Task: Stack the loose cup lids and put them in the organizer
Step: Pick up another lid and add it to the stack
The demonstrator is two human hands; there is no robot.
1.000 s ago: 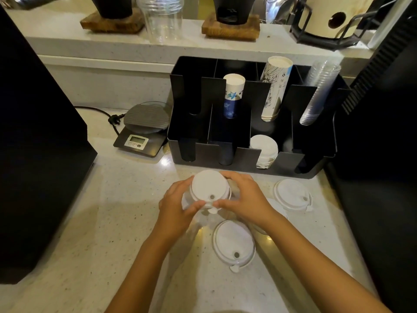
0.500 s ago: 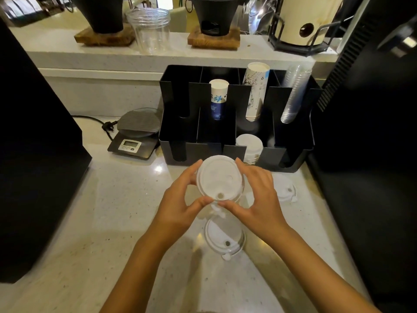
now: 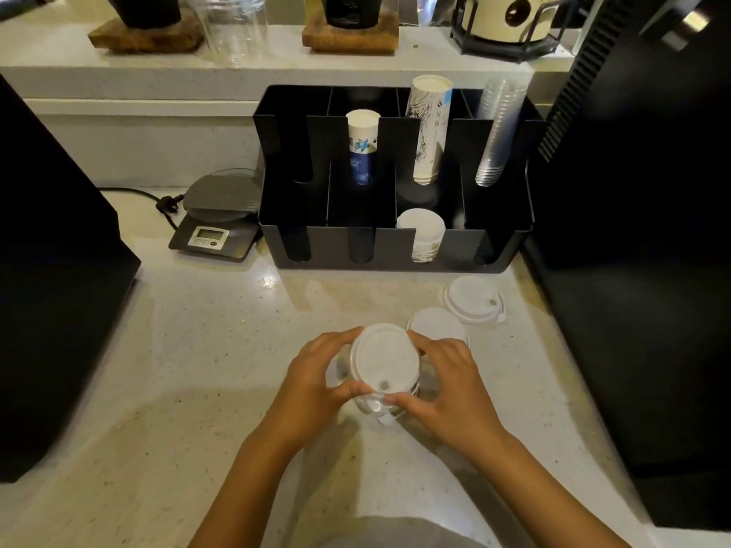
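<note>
Both hands hold a stack of white cup lids (image 3: 383, 361) low over the counter: my left hand (image 3: 316, 373) grips its left side and my right hand (image 3: 447, 381) its right side. Another lid's tab shows just beneath the stack, so the stack sits on or right above a lid lying there. Two more loose lids lie to the right, one (image 3: 435, 324) close behind my right hand and one (image 3: 472, 300) nearer the organizer. The black organizer (image 3: 494, 247) stands behind, with a stack of white lids (image 3: 422, 231) in a front compartment.
In the organizer's back row stand paper cup stacks (image 3: 363, 144) (image 3: 429, 124) and clear plastic cups (image 3: 496, 128). A digital scale (image 3: 215, 219) with a cable sits left of it. Black machines flank the counter at left (image 3: 55, 270) and right (image 3: 641, 270). A raised shelf holds jars.
The lid stack in both hands has come down and toward me, onto the loose lid that lay in front of me. The camera view has shifted.
</note>
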